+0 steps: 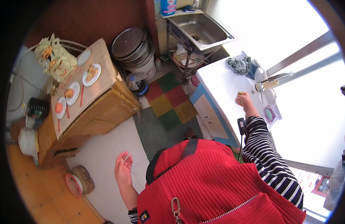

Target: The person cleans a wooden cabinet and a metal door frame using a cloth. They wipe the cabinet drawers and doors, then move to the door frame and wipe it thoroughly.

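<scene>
My right hand (pixel 243 100) is over the white washbasin top (pixel 217 75), its fingers closed round a small, partly hidden thing that looks like a clear glass or jar (pixel 237 101). Right of it are a drain hole and a faucet (pixel 266 84); a soap dish (pixel 269 114) with a green bar lies nearer me. Crumpled dark plastic bags (pixel 241 65) rest at the basin's far end. My left hand (pixel 124 166) hangs above the pale floor tiles, fingers apart and slightly curled, with nothing in it.
A wooden cabinet (pixel 105 112) at left carries plates with fruit (pixel 58 107) and food, red sticks and an ornate pale object. Stacked metal pots (pixel 130 44) stand behind, beside a stainless steel sink (pixel 200 28). Coloured mats (pixel 167 98) cover part of the floor; a red-rimmed container (pixel 74 184) is lower left.
</scene>
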`<state>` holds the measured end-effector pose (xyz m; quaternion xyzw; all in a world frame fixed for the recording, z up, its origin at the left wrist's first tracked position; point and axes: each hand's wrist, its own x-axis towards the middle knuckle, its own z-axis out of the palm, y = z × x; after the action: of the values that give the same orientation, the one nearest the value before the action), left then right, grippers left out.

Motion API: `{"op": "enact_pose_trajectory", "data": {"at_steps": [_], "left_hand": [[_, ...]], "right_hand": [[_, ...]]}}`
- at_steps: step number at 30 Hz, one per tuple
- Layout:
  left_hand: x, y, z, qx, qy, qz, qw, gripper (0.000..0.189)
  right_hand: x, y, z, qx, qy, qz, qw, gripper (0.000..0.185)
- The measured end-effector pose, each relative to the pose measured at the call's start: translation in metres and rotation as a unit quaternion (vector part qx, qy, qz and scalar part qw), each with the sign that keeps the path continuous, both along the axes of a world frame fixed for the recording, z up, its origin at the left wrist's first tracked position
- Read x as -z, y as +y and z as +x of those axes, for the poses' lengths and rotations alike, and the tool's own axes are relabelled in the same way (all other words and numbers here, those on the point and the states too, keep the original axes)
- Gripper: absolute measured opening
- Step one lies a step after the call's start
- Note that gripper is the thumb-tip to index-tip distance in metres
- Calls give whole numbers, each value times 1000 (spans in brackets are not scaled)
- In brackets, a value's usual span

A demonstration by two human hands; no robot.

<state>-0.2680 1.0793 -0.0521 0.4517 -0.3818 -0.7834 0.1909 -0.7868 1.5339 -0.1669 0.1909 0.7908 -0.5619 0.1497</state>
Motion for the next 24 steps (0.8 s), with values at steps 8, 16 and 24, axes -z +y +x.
{"op": "enact_pose_trajectory", "data": {"at_steps": [8,16,24], "left_hand": [[8,-20,-62,85,5,-4,996,33],[-13,-12,-78,93,-5,-18,996,30],[-2,-5,-27,8,-68,7,998,28]], "right_hand": [[11,20,18,-2,-36,-106,994,24],[6,-14,14,-10,-86,-195,977,22],[19,-195,53,-266,-129,-169,940,29]]}}
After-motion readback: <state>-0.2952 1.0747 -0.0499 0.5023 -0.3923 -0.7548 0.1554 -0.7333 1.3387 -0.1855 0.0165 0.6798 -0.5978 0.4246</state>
